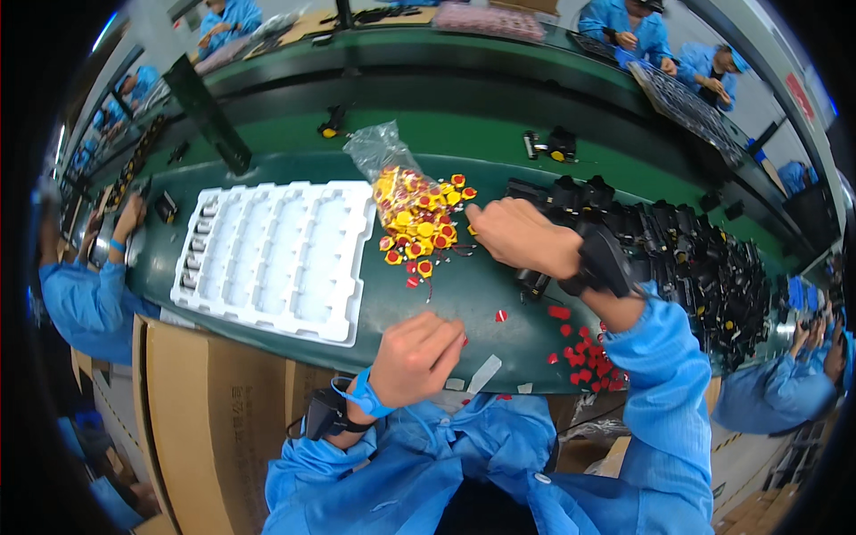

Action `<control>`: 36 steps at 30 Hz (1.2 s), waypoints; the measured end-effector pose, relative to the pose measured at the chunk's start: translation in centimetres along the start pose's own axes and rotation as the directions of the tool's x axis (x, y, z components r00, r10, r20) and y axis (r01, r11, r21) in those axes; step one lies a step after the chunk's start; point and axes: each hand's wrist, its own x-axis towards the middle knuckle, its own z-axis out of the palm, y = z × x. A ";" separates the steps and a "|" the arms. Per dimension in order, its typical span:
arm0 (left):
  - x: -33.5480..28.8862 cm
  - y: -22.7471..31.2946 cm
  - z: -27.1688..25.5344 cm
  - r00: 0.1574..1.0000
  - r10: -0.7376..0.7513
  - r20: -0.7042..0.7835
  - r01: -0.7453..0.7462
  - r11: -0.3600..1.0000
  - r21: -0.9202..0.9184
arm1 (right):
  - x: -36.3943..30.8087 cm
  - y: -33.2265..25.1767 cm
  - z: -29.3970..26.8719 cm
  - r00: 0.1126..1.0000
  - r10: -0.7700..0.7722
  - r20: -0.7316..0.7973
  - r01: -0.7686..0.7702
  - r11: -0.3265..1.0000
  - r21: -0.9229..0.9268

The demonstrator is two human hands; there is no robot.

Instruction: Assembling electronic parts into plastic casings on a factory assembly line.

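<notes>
Above the near edge of the green table is my left hand (417, 358), its fingers curled together and closed. A small speck of red shows by its fingertips, and what they hold, if anything, is hidden. My right hand (522, 236) reaches over the table at the right edge of a pile of small yellow-and-red round parts (417, 234). Its fingers are bent and closed, and whatever is between them is out of sight. The parts spill from a clear plastic bag (379, 147). Beneath the pile lie loose red pieces (412, 282) and a thin wire.
Left of the pile sits a white moulded tray (308, 259) with dark parts along its left column. A heap of black assemblies (687, 259) covers the right side. Red scraps (588, 357) lie near the front edge. A cardboard box (214, 410) stands below left. Co-workers sit around.
</notes>
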 end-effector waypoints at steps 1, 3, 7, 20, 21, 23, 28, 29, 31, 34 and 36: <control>0.4 0.3 0.1 1.000 0.025 0.016 -0.025 1.000 -0.008 | 0.3 0.3 0.1 0.998 0.052 0.031 -0.055 0.993 0.103; 1.3 0.9 0.1 0.991 0.093 0.097 -0.094 0.996 -0.003 | 0.9 1.5 0.9 0.989 0.117 0.095 -0.130 0.980 0.151; 4.8 0.4 0.7 0.995 0.098 -0.007 -0.098 0.994 -0.039 | -0.4 2.9 1.5 0.997 0.060 0.055 -0.075 0.941 0.331; 12.8 -2.9 5.4 0.824 -0.297 0.482 0.559 0.295 -0.775 | -11.7 -1.0 -2.7 0.629 0.056 -0.775 0.206 0.949 0.237; 12.6 -2.9 5.8 0.820 -0.299 0.489 0.567 0.296 -0.769 | -12.0 -0.6 -2.3 0.638 0.169 -0.751 0.214 0.898 0.384; 12.4 -2.8 6.6 0.861 -0.316 0.399 0.476 0.222 -0.851 | -12.3 -0.4 -1.6 0.644 0.282 -0.711 0.227 0.817 0.530; 11.3 -1.0 6.9 0.884 -0.392 0.254 0.421 0.433 -0.797 | -12.8 -1.3 -1.0 0.796 0.573 -0.196 0.151 0.126 0.980; 11.2 -0.8 7.1 0.879 -0.399 0.262 0.432 0.431 -0.792 | -12.9 -1.4 -1.4 0.841 0.541 -0.004 0.091 -0.135 0.987; 11.0 -0.8 7.4 0.963 -0.244 0.116 0.260 0.720 -0.643 | -12.5 -0.7 -1.3 0.854 0.517 0.058 0.029 -0.158 0.987; 11.0 -1.0 7.6 0.983 -0.175 0.058 0.173 0.765 -0.621 | -12.4 -0.4 -0.9 0.859 0.489 0.150 0.034 -0.347 0.937; 10.7 -0.8 7.8 0.988 -0.155 0.014 0.130 0.772 -0.622 | -12.5 -0.3 -0.9 0.886 0.408 0.220 -0.021 -0.438 0.899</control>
